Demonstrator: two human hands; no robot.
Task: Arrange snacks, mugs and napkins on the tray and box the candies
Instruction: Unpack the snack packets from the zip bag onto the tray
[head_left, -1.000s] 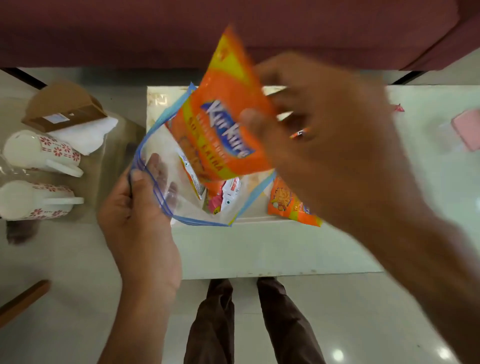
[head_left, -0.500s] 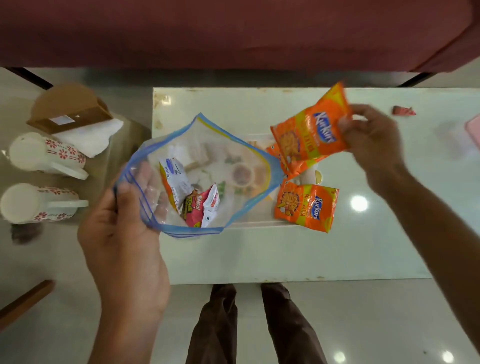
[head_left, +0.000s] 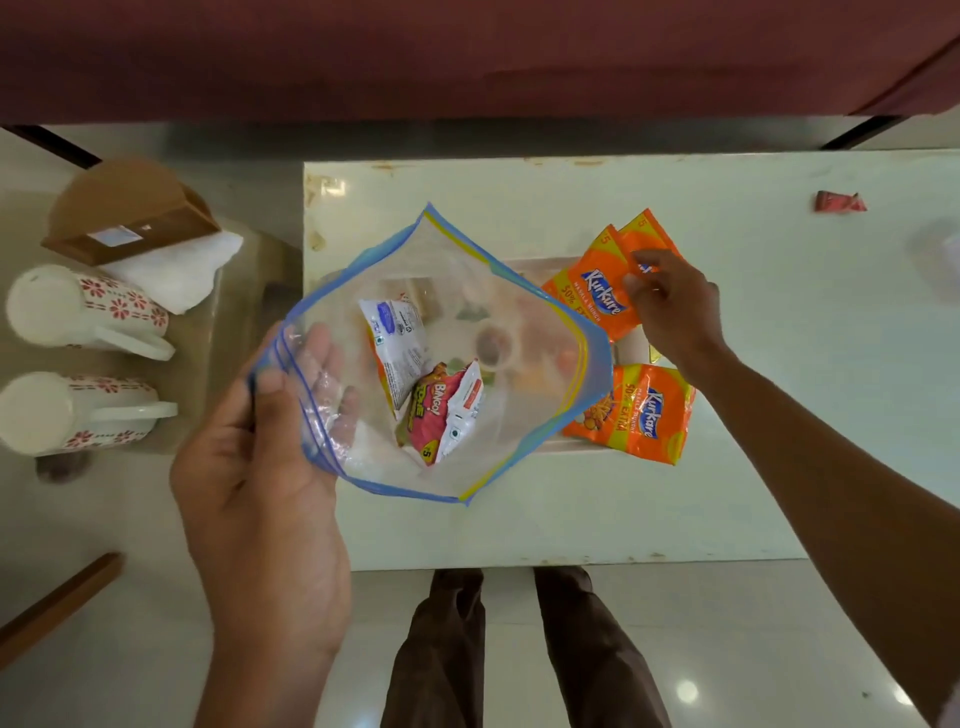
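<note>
The right hand (head_left: 670, 306) had lowered its orange packet (head_left: 592, 296) onto the tray, fingers pinching it; the left hand (head_left: 270, 467) gripped the open zip bag (head_left: 519, 312), mugs (head_left: 83, 312) beside.

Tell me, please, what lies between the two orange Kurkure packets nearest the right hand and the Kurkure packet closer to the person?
In the head view, only a bare strip of the white tray separates the upper Kurkure packets from the lower Kurkure packet; the right hand rests on the upper ones.
</note>
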